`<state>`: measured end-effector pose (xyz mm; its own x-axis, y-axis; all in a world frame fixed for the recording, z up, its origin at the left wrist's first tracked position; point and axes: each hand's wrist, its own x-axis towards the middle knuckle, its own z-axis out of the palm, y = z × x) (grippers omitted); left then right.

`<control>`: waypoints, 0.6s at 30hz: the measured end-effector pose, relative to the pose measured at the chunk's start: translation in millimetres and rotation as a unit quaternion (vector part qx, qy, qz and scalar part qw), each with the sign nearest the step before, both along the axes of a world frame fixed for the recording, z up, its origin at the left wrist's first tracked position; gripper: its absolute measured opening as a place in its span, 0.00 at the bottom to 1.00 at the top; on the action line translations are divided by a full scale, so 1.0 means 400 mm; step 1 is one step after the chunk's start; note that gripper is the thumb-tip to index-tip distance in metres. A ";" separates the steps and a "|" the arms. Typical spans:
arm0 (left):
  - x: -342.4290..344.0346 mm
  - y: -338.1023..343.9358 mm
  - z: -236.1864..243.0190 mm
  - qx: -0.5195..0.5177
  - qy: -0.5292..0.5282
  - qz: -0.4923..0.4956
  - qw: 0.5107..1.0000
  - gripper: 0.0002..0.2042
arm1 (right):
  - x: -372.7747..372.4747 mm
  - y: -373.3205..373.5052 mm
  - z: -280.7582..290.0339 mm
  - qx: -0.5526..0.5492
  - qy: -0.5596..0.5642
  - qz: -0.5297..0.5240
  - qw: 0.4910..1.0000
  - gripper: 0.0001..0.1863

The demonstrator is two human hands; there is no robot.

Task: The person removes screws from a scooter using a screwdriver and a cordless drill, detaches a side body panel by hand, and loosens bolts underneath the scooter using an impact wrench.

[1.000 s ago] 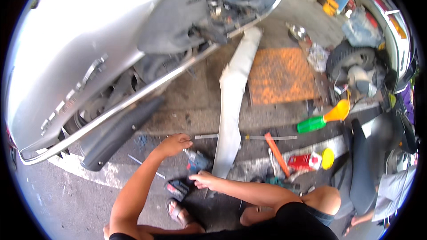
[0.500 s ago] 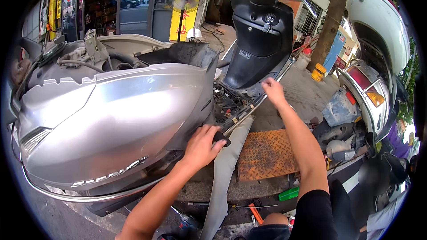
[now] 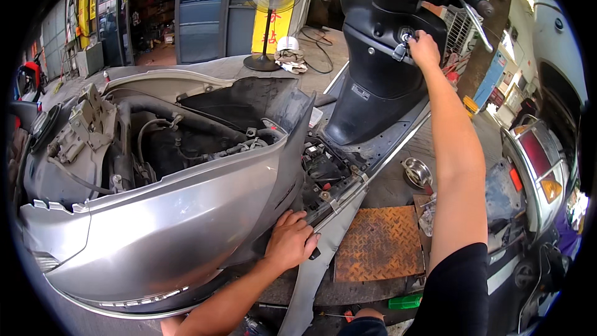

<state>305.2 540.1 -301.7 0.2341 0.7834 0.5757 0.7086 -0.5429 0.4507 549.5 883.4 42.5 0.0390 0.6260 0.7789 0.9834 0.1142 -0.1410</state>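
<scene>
A scooter's silver rear body panel (image 3: 180, 230) fills the left, its top open onto frame tubes, a hose and cables. At the front lower edge of that panel my left hand (image 3: 290, 239) is closed, fingers curled over the edge. A small black piece (image 3: 315, 253) sticks out beneath its thumb; the grip is partly hidden. My right arm stretches far forward to the black front shield. There my right hand (image 3: 425, 48) pinches the key in the ignition lock (image 3: 405, 35), with a bunch of keys (image 3: 399, 52) dangling below. The fingers partly hide the key.
In the floorboard lies an uncovered compartment (image 3: 323, 168) with wiring. A loose grey trim strip (image 3: 320, 274) slants down beside a rusty tread plate (image 3: 377, 242). Nearby are a metal bowl (image 3: 417, 173) and a green object (image 3: 405, 302). A white scooter (image 3: 538, 162) stands right, a fan (image 3: 271, 18) behind.
My right hand has moved forward and up from above the floorboard to the ignition key. My left hand stays at the panel's lower edge. The view has shifted, showing more inside the rear body.
</scene>
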 end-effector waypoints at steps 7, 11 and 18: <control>0.005 0.000 0.007 -0.025 0.006 -0.016 1.000 0.10 | -0.010 0.091 0.048 -0.008 0.008 -0.068 0.998 0.21; 0.010 -0.003 0.004 -0.045 0.002 -0.021 0.999 0.10 | 0.049 0.159 0.046 0.068 -0.218 -0.027 0.973 0.19; 0.013 0.015 0.006 -0.010 -0.014 -0.027 0.999 0.08 | 0.159 0.267 0.115 0.012 -0.223 0.012 0.975 0.21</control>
<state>310.4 546.3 -299.2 0.2599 0.7812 0.5676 0.6653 -0.5710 0.4811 613.0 990.2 88.4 -0.3203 0.6034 0.7303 0.9436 0.1350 0.3023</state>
